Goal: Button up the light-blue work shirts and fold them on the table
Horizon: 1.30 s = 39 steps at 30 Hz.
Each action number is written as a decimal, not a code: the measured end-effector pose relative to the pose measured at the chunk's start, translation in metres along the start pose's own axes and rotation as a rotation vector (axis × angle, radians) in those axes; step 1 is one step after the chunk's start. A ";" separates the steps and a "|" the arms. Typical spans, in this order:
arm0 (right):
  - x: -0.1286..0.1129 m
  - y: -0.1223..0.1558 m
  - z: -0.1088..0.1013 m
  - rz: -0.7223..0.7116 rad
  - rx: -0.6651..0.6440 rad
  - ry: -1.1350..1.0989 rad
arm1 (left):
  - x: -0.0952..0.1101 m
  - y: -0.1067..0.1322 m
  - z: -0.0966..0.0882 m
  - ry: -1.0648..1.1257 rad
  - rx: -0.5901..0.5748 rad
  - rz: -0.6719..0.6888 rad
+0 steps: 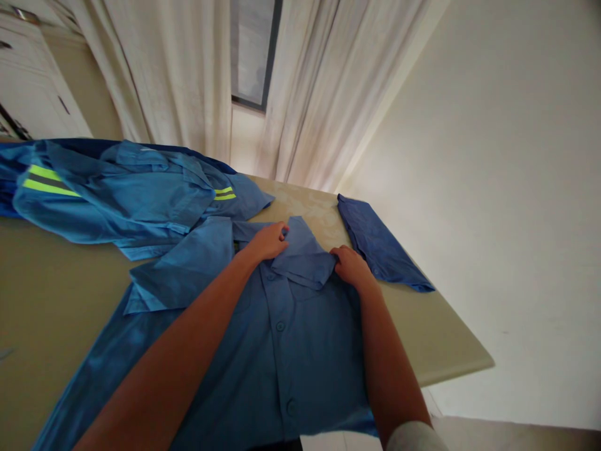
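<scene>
A blue button-up work shirt [286, 357] lies spread face up on a beige table [441, 338], its collar pointing away from me. My left hand [268, 241] pinches the left side of the collar [303, 257], fingers closed on the cloth. The right collar point is gripped by my right hand [350, 264], also with fingers closed. One sleeve [380, 244] lies stretched out to the right, the other sleeve [188, 263] to the left.
A heap of blue work clothes with yellow reflective stripes [117, 188] fills the table's far left. White curtains [188, 75] and a window [253, 50] stand behind the table. The table's right edge drops off beside a pale wall [516, 188].
</scene>
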State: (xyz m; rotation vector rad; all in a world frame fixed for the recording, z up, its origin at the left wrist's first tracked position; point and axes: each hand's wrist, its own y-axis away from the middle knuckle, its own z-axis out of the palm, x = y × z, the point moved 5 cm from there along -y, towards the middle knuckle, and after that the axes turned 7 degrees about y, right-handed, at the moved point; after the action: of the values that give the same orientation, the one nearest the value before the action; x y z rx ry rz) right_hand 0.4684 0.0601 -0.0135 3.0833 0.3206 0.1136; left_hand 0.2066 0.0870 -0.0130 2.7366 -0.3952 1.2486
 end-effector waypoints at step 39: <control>-0.021 0.008 0.002 0.072 -0.135 -0.151 | -0.013 -0.121 -0.006 -0.142 -0.266 -0.130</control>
State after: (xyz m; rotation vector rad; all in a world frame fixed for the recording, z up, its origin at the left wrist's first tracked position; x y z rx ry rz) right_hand 0.4499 0.0480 -0.0162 2.9478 0.1868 -0.0913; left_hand 0.2274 0.2068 -0.0177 2.5831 -0.3609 0.9019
